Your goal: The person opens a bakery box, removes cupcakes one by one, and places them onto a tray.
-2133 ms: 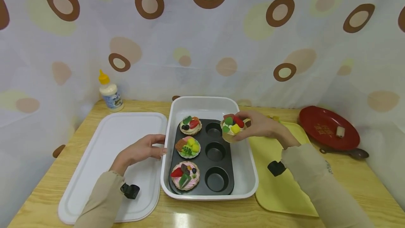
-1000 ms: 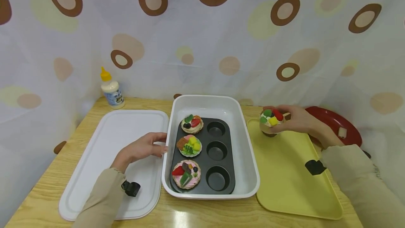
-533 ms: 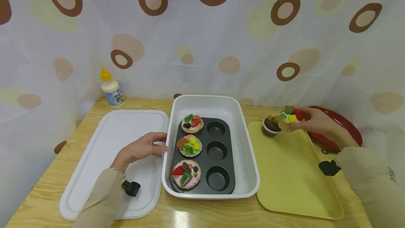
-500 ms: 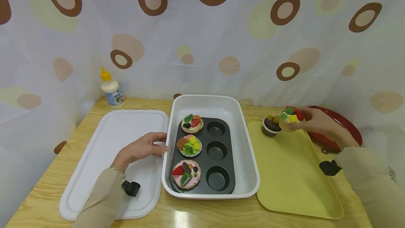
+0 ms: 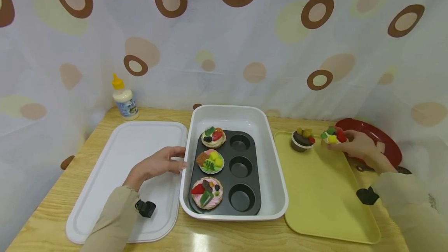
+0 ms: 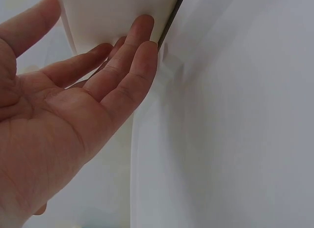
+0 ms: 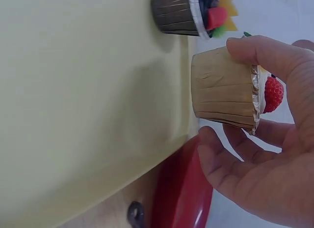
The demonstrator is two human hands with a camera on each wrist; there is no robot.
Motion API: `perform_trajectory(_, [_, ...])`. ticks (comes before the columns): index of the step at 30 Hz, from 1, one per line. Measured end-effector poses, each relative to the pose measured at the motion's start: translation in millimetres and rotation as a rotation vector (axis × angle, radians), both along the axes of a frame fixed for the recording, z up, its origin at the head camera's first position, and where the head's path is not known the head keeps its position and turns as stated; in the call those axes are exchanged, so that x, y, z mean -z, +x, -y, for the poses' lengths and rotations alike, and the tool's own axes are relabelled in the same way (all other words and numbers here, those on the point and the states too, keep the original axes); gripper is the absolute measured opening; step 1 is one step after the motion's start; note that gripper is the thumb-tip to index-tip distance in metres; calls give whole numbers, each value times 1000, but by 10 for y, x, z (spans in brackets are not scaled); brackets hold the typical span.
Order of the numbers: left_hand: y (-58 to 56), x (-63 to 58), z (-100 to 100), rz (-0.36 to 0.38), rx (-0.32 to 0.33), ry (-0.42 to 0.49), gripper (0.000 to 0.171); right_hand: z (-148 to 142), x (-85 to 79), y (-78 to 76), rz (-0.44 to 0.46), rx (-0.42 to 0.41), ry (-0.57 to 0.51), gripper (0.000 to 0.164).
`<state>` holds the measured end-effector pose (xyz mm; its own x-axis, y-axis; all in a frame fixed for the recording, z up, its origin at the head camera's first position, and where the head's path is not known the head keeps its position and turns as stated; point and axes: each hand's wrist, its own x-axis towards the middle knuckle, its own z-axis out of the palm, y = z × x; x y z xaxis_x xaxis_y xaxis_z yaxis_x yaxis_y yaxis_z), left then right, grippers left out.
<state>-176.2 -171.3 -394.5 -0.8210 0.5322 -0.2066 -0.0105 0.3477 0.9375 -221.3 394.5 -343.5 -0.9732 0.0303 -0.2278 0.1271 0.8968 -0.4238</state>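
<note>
Wooden table, spotted curtain; left hand, fingers loose, at white tub; right hand pinches fruit-topped cupcake. Cupcake is by yellow tray's far corner, no longer over tub.

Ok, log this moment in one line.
right hand: holds cupcake over yellow tray | left hand: at white tub's side | tub: muffin pan with three cakes | tray: dark cupcake

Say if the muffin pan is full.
The muffin pan is half full: three cakes fill its left side; its right cups are empty.
</note>
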Motion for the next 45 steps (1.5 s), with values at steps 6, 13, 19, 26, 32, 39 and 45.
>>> perform_trajectory(6, [2, 7, -8, -1, 1, 4, 59, -52, 143, 4, 14, -8, -68, 99])
perform_trajectory(13, [-11, 16, -5, 4, 9, 7, 59, -81, 283, 40, 11, -15, -70, 98])
perform_trajectory(19, [-9, 15, 2, 5, 5, 7, 59, -32, 308, 76, -21, -20, -80, 93])
perform_trajectory(26, [12, 10, 14, 8, -3, -1, 60, -2, 331, 100, -19, -35, -103, 92])
perform_trajectory(32, [9, -1, 13, 1, 5, -2, 59, -36, 353, 96, -25, -55, -84, 94])
perform_trajectory(39, [9, 22, 19, -4, 3, 3, 60, -69, 237, 83, 6, -60, -153, 92])
perform_trajectory(45, [4, 21, 17, -2, 1, 5, 60, -146, 98, 105, 61, -28, -223, 84])
